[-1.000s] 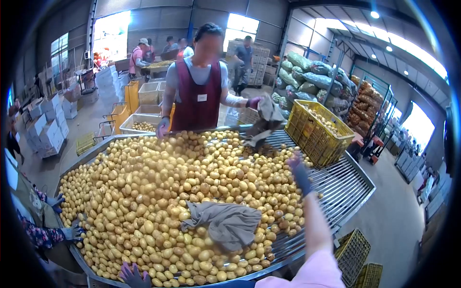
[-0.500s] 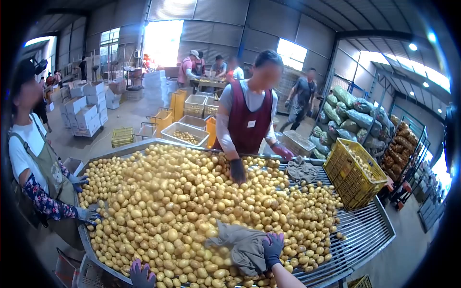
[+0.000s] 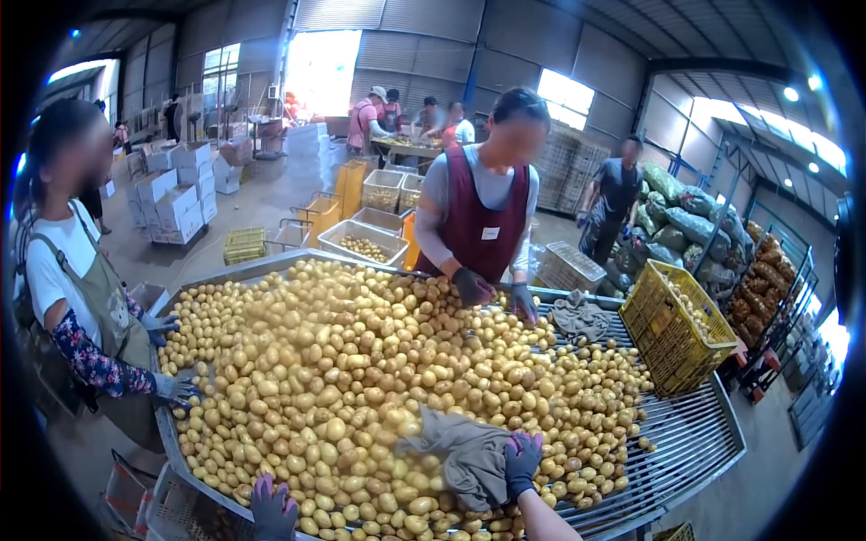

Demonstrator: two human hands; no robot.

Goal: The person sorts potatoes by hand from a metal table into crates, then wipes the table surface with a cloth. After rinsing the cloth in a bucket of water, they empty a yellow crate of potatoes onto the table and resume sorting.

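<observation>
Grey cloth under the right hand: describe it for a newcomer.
Start at the big table heaped with potatoes. Near its front edge a crumpled grey cloth lies on the pile. Unlike the far cloth, a gloved right hand rests on it.

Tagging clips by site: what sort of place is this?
Probably a potato sorting and packing shed: a roller table heaped with potatoes, aproned people picking over them, stacked cartons and full sacks behind. The right hand grips a cloth on the pile.

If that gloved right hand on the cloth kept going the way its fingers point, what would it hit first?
The right hand rests on the grey cloth. Just beyond it lie potatoes, probably the first thing it would meet, though depth is unclear.
</observation>
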